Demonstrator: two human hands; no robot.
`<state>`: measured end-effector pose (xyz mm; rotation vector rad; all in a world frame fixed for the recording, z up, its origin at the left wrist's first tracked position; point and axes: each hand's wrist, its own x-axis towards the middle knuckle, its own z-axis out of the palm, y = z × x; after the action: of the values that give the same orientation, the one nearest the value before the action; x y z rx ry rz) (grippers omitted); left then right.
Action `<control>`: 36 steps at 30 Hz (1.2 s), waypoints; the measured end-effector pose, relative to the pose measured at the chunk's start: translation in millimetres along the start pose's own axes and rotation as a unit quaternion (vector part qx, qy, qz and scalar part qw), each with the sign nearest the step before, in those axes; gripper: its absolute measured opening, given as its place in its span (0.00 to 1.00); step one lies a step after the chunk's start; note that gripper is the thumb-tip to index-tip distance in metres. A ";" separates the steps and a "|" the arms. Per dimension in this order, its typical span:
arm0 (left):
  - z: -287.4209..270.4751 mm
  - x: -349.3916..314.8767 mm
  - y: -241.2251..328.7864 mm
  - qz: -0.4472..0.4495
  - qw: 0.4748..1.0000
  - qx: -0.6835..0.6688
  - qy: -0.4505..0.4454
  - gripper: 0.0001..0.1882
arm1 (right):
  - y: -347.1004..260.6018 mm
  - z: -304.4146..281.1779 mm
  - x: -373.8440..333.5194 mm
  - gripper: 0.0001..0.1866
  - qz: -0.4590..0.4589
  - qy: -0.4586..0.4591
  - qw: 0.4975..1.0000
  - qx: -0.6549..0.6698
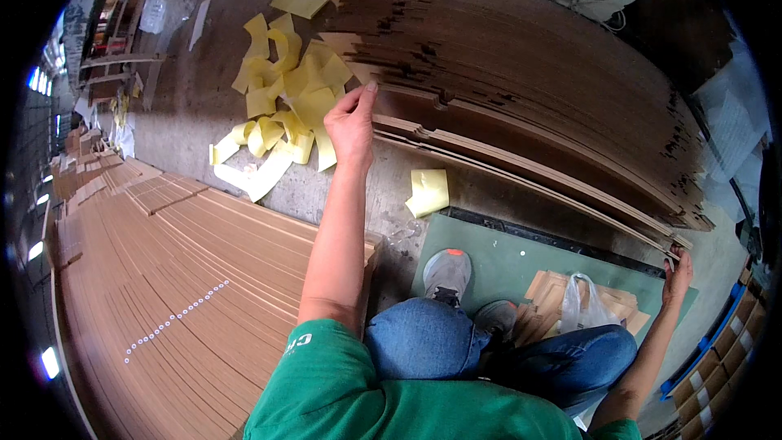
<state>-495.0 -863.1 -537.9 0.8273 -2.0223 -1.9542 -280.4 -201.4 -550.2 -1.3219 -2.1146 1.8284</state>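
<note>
Long thin brown boards with notched edges [521, 165] stretch between my two hands, in front of the stack. My left hand [352, 126] is closed at their left end, its thumb pointing up; its fingertips are partly hidden. At the far right end of the boards, my right hand [676, 275] grips them between thumb and fingers. Right behind them, a big stack of similar long brown boards [521, 49] lies packed close together. A dark gap separates the front boards from the stack along part of their length.
Yellow paper pieces [314, 102] litter the concrete floor left of the stack. Another stack of brown boards [187, 277] fills the lower left. Under my feet is a green mat [476, 248], with brown offcuts [533, 310] and a clear plastic bag [582, 301]. Brown cartons [725, 367] stand at the right.
</note>
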 end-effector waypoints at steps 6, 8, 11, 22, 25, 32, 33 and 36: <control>-4.2 1.9 -2.7 0.001 1.000 -0.008 -0.024 0.13 | -2.5 5.0 -1.3 0.11 0.006 0.007 1.000 -0.002; -6.2 2.7 -4.8 0.000 1.000 -0.007 -0.031 0.13 | 0.8 -0.4 1.3 0.11 0.004 0.004 1.000 0.004; -7.6 3.2 -7.7 -0.001 0.999 -0.009 -0.047 0.13 | 6.8 -8.3 4.4 0.11 -0.001 0.002 1.000 0.015; -9.3 3.8 -3.9 0.003 0.998 -0.007 -0.059 0.15 | -2.4 1.6 -4.9 0.14 0.023 -0.004 1.000 0.009; -1.2 4.8 -2.5 0.013 0.998 0.055 -0.018 0.13 | -5.8 6.0 -9.4 0.13 0.024 0.009 1.000 -0.012; 10.9 2.8 5.2 0.001 0.994 0.110 0.012 0.13 | -6.8 4.6 -8.7 0.14 0.023 -0.008 1.000 -0.011; 10.2 2.7 6.3 -0.002 0.991 0.137 0.015 0.13 | -6.9 5.0 -8.4 0.14 0.019 -0.012 1.000 -0.013; 11.9 8.8 1.9 0.011 0.995 0.096 0.009 0.13 | -8.2 7.3 -7.1 0.14 0.022 -0.001 1.000 -0.011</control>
<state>-508.8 -857.7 -539.2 0.8546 -2.2258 -1.7530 -284.5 -210.9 -542.2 -1.3817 -2.1308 1.8288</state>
